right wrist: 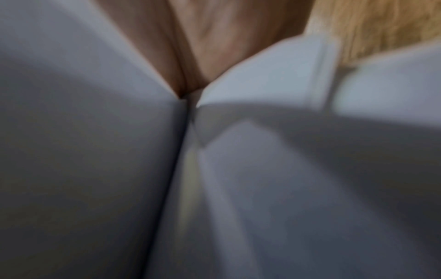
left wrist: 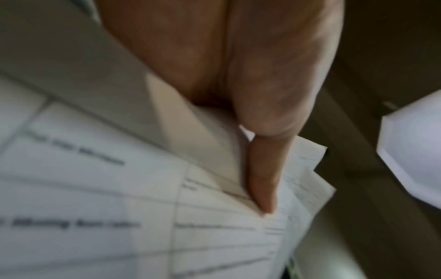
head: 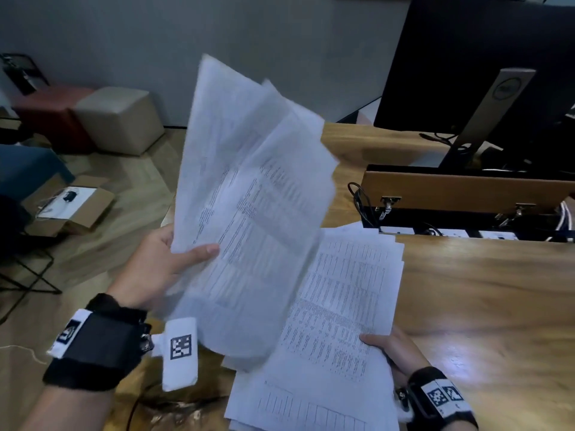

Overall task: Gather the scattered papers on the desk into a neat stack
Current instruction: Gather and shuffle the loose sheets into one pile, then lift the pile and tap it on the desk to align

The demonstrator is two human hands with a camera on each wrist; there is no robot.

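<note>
The right hand [head: 396, 353] pinches the near edge of a loose pile [head: 339, 306] on the counter [head: 485, 290]. Beside it, the left hand [head: 158, 265] grips fanned, uneven sheets [head: 249, 197] held upright, thumb on top. To finish well, lower them onto the pile, then square the edges by tapping.

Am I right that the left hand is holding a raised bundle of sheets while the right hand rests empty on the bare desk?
Not quite. The left hand does hold the raised bundle of sheets, but the right hand is not empty: in the head view its thumb lies on top of the pile of papers on the desk, gripping its edge.
</note>
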